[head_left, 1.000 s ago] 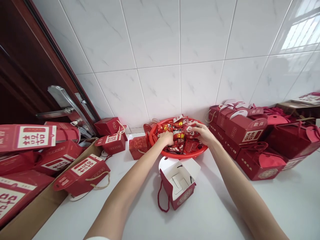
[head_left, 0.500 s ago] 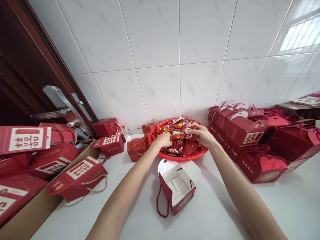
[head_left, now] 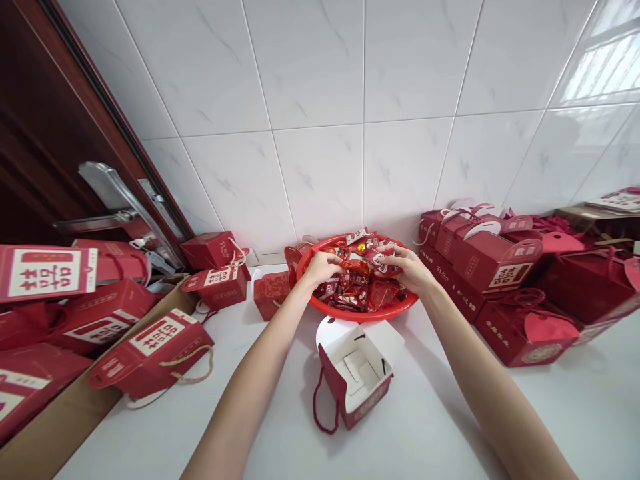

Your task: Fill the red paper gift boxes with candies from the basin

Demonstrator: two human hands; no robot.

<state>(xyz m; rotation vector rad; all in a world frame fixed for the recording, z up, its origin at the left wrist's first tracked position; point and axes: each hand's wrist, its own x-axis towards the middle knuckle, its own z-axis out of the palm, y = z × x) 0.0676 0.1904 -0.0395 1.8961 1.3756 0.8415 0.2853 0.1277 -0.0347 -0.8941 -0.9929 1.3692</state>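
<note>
A red oval basin (head_left: 365, 316) against the tiled wall holds many red wrapped packets (head_left: 350, 298). My left hand (head_left: 323, 268) is over the basin's left side, its fingers closed on a red packet among the others. On the right side, my right hand (head_left: 404, 267) grips a red packet with white print (head_left: 383, 260) between thumb and fingers. In front of the basin stands an open red box (head_left: 356, 373) with a white inside, nothing in it, its flaps spread and a dark red cord handle hanging at its left.
Closed red gift boxes (head_left: 500, 260) are stacked at the right. More red boxes (head_left: 155, 347) lie at the left, some in a cardboard carton (head_left: 75, 407). A door handle (head_left: 115, 207) shows at the upper left. White tiles (head_left: 320, 173) form the wall behind.
My left hand has lifted slightly and shifted left, from deeper among the packets. My right hand keeps its hold and has moved slightly. The open box has not moved.
</note>
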